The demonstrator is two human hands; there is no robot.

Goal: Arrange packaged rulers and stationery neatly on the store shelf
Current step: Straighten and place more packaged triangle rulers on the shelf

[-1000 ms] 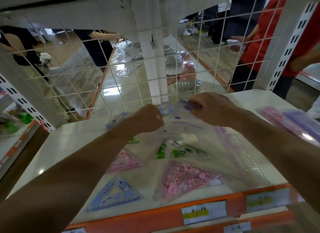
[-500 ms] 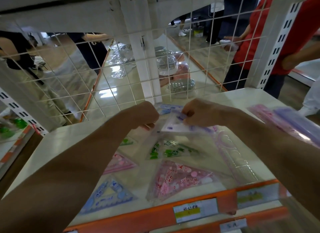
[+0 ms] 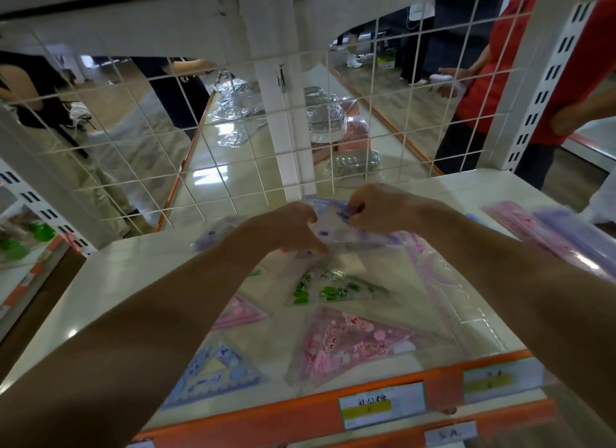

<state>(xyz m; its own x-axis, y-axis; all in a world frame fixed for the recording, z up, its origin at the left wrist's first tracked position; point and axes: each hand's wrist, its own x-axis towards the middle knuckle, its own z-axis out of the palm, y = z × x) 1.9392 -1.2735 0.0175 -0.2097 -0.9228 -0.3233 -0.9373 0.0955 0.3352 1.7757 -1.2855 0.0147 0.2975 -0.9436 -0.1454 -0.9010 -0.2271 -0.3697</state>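
Head: hands [image 3: 290,227] [image 3: 383,207] pinch packet [image 3: 333,231] (label [image 3: 381,405] illegible)

white shelf [image 3: 110,281] | on it: bagged triangle rulers [image 3: 350,342], pink-purple packs [image 3: 566,237]

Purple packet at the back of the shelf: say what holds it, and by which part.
Both hold the purple packet: the left hand grips its left part, and the right hand pinches its top edge.

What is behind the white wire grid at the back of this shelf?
Behind the wire grid lies another long shelf with clear plastic containers and crumpled wrapping; people stand beside it. A white post hides part of it.
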